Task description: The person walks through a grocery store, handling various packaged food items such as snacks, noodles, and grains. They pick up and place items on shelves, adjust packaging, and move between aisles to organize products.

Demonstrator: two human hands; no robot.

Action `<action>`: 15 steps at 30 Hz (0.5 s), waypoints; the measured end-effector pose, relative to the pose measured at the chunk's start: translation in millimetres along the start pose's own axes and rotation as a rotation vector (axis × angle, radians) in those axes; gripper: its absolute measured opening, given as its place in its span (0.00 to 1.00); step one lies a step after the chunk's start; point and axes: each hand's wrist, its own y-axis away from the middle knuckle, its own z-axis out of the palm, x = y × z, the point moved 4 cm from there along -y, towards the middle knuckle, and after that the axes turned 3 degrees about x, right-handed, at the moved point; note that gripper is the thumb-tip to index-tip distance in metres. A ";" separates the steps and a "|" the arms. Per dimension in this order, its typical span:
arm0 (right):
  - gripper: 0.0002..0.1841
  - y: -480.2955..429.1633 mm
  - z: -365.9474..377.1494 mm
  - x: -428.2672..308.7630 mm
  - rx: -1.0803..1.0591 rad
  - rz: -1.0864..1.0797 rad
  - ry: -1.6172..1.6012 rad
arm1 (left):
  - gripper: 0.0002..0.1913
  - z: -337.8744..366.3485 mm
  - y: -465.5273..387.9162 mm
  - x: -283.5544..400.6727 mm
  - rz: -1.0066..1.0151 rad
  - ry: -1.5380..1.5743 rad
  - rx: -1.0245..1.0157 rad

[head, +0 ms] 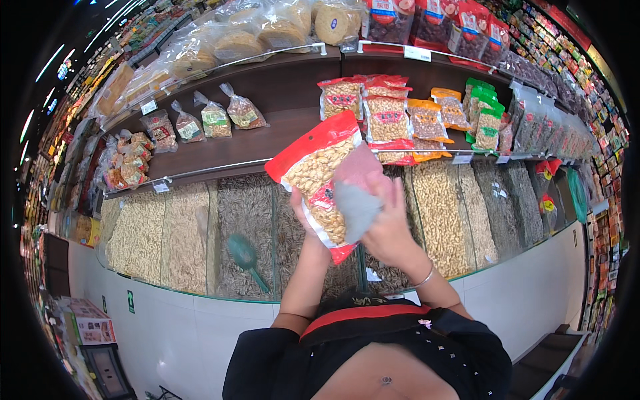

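My left hand [302,210] grips the lower left edge of a red-topped clear plastic bag of pale nuts or seeds in shell [320,180], which is tilted and raised before the shelf. Against the bag's right side, my right hand [387,220] holds a cloth [357,200], pink above and grey below, blurred. The cloth covers part of the bag's front. Similar red-topped bags [388,117] stand on the shelf behind, beside orange-edged bags [426,119] and green-topped bags [489,125].
Below the shelf run glass-walled bins of seeds and peanuts [440,215]; a green scoop [243,252] lies in one. Small tied bags [245,107] stand on the shelf's left part. A shelf rail [220,170] crosses behind the hands. Packaged flatbreads [280,32] fill the upper shelf.
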 end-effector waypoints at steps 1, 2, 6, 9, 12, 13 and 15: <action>0.31 -1.4 -0.4 -13.3 0.034 -0.078 -0.011 | 0.39 -8.9 6.4 -5.2 -0.087 0.082 -0.006; 0.32 -1.6 -0.7 -27.0 0.065 -0.155 -0.020 | 0.39 -17.7 13.8 -10.7 -0.174 0.164 -0.012; 0.36 -18.2 -7.3 -12.8 0.001 -0.123 -0.060 | 0.37 -28.0 24.6 -26.2 -0.128 -0.197 0.065; 0.37 -31.6 -19.1 7.7 0.157 0.004 -0.097 | 0.43 11.1 27.1 -35.0 -0.141 -0.338 0.194; 0.34 -10.7 1.1 -17.9 -0.004 -0.144 -0.138 | 0.46 9.5 20.8 -23.1 -0.212 0.001 0.040; 0.34 -3.2 6.4 -28.5 -0.055 -0.188 -0.153 | 0.47 17.2 19.1 -18.7 -0.374 0.336 -0.143; 0.32 5.0 2.7 -39.2 -0.009 -0.238 -0.188 | 0.47 3.4 21.8 -13.9 -0.406 0.349 -0.050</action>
